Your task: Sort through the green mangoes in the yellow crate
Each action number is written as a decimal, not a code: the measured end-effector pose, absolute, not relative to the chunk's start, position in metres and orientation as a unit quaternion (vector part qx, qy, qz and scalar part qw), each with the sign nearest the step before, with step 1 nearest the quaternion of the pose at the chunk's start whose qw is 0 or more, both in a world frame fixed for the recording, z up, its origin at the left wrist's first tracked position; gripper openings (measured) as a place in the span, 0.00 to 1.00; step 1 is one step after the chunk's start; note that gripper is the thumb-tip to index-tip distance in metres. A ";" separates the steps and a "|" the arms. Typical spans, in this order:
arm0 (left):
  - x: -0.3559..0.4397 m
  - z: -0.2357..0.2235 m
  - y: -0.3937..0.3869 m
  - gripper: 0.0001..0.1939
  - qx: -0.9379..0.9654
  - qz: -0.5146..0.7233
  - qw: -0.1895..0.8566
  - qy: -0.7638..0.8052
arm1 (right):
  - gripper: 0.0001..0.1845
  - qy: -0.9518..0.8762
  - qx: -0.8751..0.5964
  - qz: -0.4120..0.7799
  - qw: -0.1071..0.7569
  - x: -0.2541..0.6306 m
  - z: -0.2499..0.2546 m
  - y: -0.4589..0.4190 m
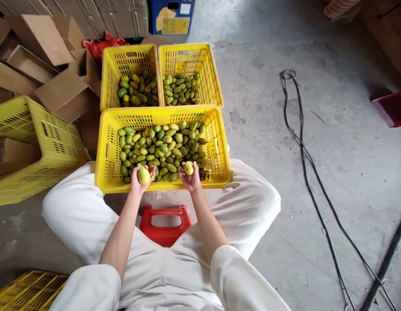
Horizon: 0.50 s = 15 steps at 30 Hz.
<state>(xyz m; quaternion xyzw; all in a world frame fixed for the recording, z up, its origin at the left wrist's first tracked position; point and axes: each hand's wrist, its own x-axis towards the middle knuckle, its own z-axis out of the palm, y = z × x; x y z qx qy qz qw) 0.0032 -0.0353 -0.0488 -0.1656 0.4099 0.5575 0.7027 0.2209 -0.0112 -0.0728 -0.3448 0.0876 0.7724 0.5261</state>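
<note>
My left hand (142, 179), palm up at the near rim of the front yellow crate (164, 186), has its fingers curled round a large yellow-green oval fruit (143, 175). A smaller, rounder pale-green fruit (188, 168) is held in my right hand (191, 178), over the crate's near right part. Below and beyond both hands, many green and yellowish oval fruits (168, 149) fill the crate floor. Farther back, two more yellow crates stand side by side, the left one with a pile of fruits (138, 88) and the right one with smaller-looking green fruits (182, 88).
A red plastic stool (164, 239) shows between my legs. Cardboard boxes (62, 90) and a yellow crate (58, 138) stand at left, with another crate (28, 291) at lower left. Black cable (302, 144) lies on the grey floor at right. A blue carton (172, 17) stands behind.
</note>
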 end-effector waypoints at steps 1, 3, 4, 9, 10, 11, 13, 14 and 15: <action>0.004 -0.048 -0.033 0.13 -0.183 0.554 0.696 0.419 | 0.17 0.086 -0.337 0.776 0.526 0.222 -0.073 -0.011; 0.004 -0.047 -0.030 0.11 -0.209 0.557 0.687 0.416 | 0.16 0.084 -0.333 0.778 0.526 0.222 -0.072 -0.011; 0.003 -0.047 -0.029 0.11 -0.214 0.563 0.686 0.407 | 0.15 0.084 -0.336 0.777 0.525 0.223 -0.072 -0.011; -0.002 -0.047 -0.033 0.12 -0.199 0.581 0.695 0.373 | 0.10 0.090 -0.351 0.768 0.528 0.221 -0.071 -0.010; -0.002 -0.047 -0.035 0.13 -0.194 0.575 0.702 0.373 | 0.10 0.090 -0.351 0.768 0.528 0.221 -0.071 -0.011; -0.002 -0.047 -0.036 0.14 -0.190 0.568 0.708 0.376 | 0.10 0.091 -0.349 0.769 0.528 0.222 -0.071 -0.011; -0.001 -0.048 -0.037 0.13 -0.177 0.552 0.717 0.387 | 0.11 0.091 -0.343 0.773 0.526 0.223 -0.072 -0.012; 0.000 -0.049 -0.038 0.13 -0.170 0.546 0.719 0.394 | 0.12 0.089 -0.342 0.774 0.526 0.223 -0.073 -0.013; 0.001 -0.049 -0.037 0.12 -0.164 0.544 0.719 0.400 | 0.13 0.086 -0.342 0.773 0.527 0.223 -0.074 -0.013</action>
